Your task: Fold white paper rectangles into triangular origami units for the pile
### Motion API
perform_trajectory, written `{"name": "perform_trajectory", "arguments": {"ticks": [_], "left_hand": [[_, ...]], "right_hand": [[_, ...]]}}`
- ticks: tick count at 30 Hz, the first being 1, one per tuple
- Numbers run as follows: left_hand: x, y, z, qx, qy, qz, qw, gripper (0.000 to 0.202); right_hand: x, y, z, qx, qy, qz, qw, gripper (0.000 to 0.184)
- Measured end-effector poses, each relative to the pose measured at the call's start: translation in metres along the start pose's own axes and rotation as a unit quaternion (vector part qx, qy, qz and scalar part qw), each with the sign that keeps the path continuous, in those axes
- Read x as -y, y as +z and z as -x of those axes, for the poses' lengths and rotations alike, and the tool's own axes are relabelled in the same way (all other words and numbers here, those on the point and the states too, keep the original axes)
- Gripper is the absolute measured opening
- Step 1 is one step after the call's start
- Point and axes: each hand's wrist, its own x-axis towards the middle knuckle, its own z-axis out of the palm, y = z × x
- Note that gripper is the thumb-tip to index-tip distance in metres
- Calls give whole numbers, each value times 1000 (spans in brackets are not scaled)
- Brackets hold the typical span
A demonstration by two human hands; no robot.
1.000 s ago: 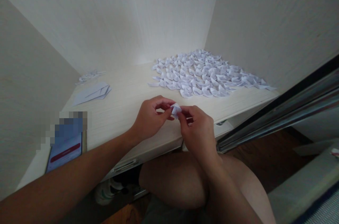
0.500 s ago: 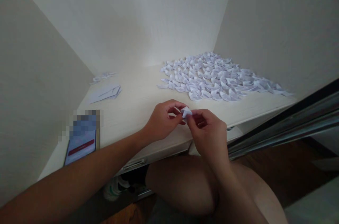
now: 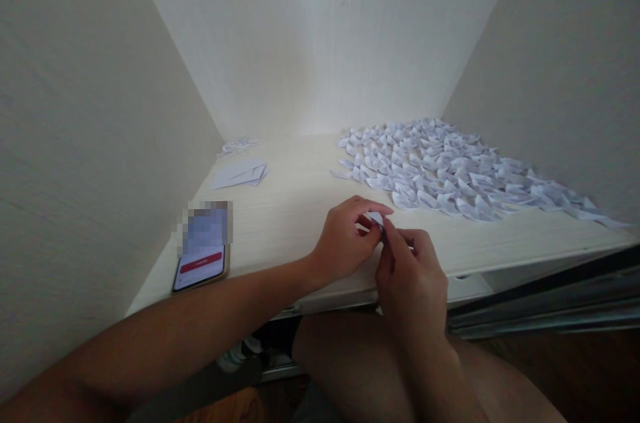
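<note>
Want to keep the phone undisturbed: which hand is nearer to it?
Left. The left hand is to the right of the phone; the right hand is farther right, on the left hand's far side from it.

left hand [image 3: 345,243] and right hand [image 3: 413,276], above the front part of the table [image 3: 285,210]: bare, with slim, jointed fingers. left forearm [image 3: 225,306] and right forearm [image 3: 445,370]: bare, narrowing toward the wrist. legs [image 3: 350,356], below the table's front edge: bare, rounded. dark grey patch [image 3: 320,403], beside the legs: too dim to confirm as clothing.
</note>
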Motion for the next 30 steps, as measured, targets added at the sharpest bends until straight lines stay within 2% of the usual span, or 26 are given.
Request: {"name": "perform_trajectory", "arguments": {"ticks": [3, 6, 8, 12, 15, 18, 21, 25, 28, 30], "left_hand": [[1, -1, -3, -10, -29, 0, 1000, 24], [4, -2, -7, -16, -120, 45, 992, 23], [4, -2, -9, -23, -188, 110, 976, 23], [-2, -3, -12, -33, -266, 231, 935, 20], [-4, -3, -14, 2, -278, 254, 926, 17], [-4, -6, -15, 53, -229, 254, 938, 22], [-3, -13, -15, 132, -119, 223, 958, 33], [-3, -24, -16, 235, 29, 51, 970, 26], [-4, -26, -14, 247, 91, -42, 964, 17], [-4, -24, -12, 243, 88, -52, 965, 16]], "right_hand": [[1, 3, 1, 16, -17, 1, 1000, 40], [3, 8, 2, 32, -31, -13, 999, 46], [3, 10, 1, 39, -30, -32, 998, 48], [-4, 6, -7, 47, 9, -98, 994, 36], [-15, -4, -14, 52, 48, -176, 982, 23], [-25, -17, -20, 87, 93, -247, 961, 14], [-34, -32, -24, 141, 114, -294, 939, 15], [-46, -52, -26, 202, 134, -358, 902, 18], [-52, -62, -25, 243, 146, -391, 876, 24], [-55, -65, -24, 256, 150, -399, 867, 29]]}}
